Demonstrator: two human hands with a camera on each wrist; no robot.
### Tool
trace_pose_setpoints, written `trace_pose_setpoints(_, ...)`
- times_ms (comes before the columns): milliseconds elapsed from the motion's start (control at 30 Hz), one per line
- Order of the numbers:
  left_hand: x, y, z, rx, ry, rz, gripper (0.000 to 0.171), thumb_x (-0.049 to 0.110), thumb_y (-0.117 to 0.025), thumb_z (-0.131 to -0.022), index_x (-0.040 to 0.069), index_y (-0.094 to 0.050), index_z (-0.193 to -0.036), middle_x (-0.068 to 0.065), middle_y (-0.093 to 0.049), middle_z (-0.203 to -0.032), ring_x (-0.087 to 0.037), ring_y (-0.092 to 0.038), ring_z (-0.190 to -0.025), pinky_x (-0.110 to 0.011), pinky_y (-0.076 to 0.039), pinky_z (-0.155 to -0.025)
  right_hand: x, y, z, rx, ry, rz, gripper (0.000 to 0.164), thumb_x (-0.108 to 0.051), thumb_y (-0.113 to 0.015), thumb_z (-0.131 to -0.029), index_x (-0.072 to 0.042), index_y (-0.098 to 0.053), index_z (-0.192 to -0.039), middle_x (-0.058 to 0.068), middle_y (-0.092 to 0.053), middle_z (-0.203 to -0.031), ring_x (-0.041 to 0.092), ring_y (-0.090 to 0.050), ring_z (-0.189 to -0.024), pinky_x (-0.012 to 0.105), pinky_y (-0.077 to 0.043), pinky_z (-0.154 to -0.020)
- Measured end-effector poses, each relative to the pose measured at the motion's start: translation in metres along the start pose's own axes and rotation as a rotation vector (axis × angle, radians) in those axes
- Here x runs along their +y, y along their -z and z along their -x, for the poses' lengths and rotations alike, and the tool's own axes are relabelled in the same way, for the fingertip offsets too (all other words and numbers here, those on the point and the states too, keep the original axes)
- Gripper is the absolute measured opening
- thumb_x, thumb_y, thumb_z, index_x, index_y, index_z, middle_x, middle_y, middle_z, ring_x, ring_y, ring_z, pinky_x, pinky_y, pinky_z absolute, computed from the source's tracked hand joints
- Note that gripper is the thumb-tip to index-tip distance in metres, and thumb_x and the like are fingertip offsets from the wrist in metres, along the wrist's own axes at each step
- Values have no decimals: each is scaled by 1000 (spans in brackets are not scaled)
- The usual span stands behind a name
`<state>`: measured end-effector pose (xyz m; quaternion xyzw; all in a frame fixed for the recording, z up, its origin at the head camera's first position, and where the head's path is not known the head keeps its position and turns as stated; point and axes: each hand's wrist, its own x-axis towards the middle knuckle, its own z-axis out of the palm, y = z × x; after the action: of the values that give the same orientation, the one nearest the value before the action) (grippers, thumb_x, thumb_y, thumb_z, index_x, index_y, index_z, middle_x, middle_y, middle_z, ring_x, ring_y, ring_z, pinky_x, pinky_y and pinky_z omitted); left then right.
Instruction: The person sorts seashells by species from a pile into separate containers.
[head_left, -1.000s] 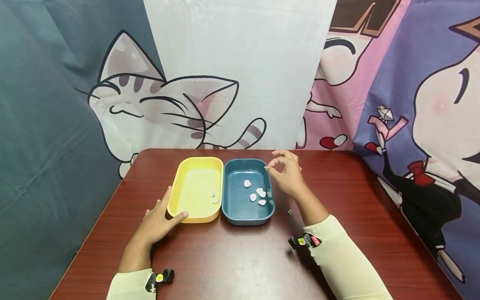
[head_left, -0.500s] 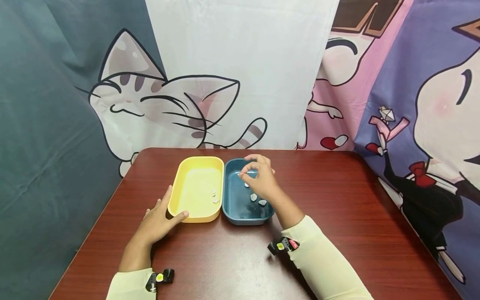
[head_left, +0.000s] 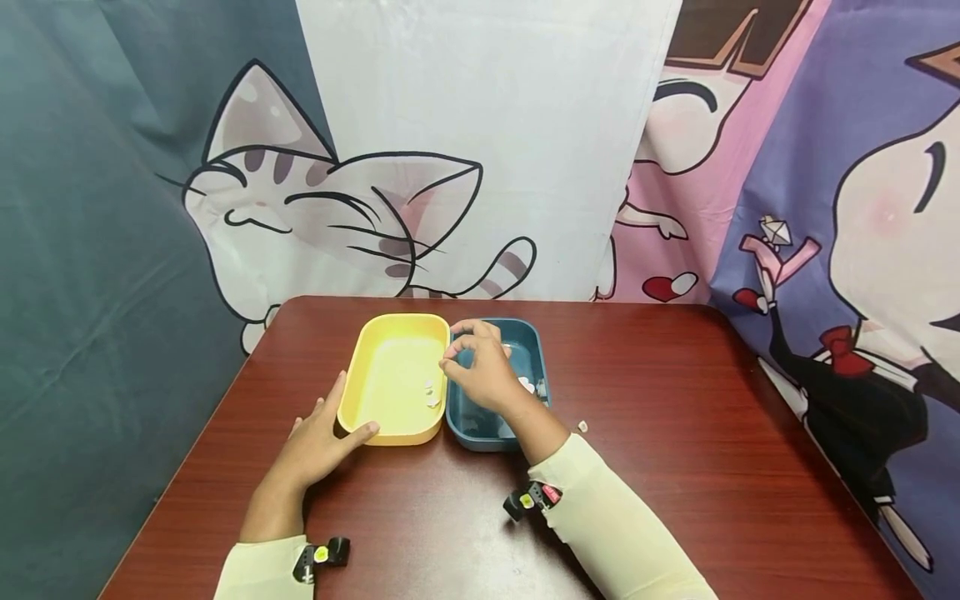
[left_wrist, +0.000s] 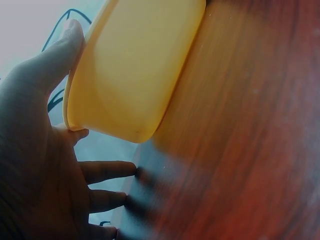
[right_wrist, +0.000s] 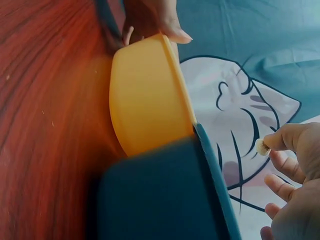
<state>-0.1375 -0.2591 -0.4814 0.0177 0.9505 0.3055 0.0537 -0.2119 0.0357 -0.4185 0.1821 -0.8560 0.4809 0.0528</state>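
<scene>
In the head view, my right hand (head_left: 480,367) is above the left side of the blue tray (head_left: 534,342), its fingertips near the rim shared with the yellow tray (head_left: 393,435). Thumb and forefinger pinch a small, pale, pebble-like piece (right_wrist: 262,147), clearest in the right wrist view. My left hand (head_left: 315,442) rests at the yellow tray's near-left corner, thumb along the near rim and straight fingers by the left side. Several small pale pieces (head_left: 432,401) lie inside the yellow tray's right side. White pieces (head_left: 527,385) show in the blue tray, partly hidden behind my right hand.
Both trays stand side by side on a dark red-brown table (head_left: 675,417). One small pale piece (head_left: 582,426) lies on the table beside my right forearm. Behind the table's far edge hangs a cartoon-printed cloth (head_left: 450,100).
My right hand has moved left from the blue tray's right rim, across that tray, to near the yellow tray's right rim. My left hand has stayed at its corner.
</scene>
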Motion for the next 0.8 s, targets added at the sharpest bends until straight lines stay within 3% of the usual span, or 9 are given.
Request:
trace_pose_setpoints(333,0,1,-1,-2,-2,-4,116,73,-65,-98,18,-1,-178,-31,-23,-178,-62,-19,-163,-87,-10,-124,-13,-11,-5,-43,-10,14,13,-15,-80,-97,-13,-76,-85,7,-59,-150,32,-36,-154,70,-21,-117)
trace_pose_setpoints(600,1,0,-3,-5,2,-6,116,74,-64,-97,19,-1,-178,-31,-23,-178,-61,-18,-164,-87,-10,-125,-10,-14,-6,-45,5,42,10,-17,-82,-96,-11,-78,-89,9,-61,-150,34,-39,-152,64,-28,-112)
trace_pose_setpoints(800,0,0,-1,-3,3,-3,116,74,-65,-97,20,-1,-178,-31,-23,-178,-61,-18,-164,-87,-10,-125,-8,-11,-5,-28,-14,15,8,-17,-83,-97,-10,-81,-101,11,-59,-151,33,-41,-152,74,-24,-122)
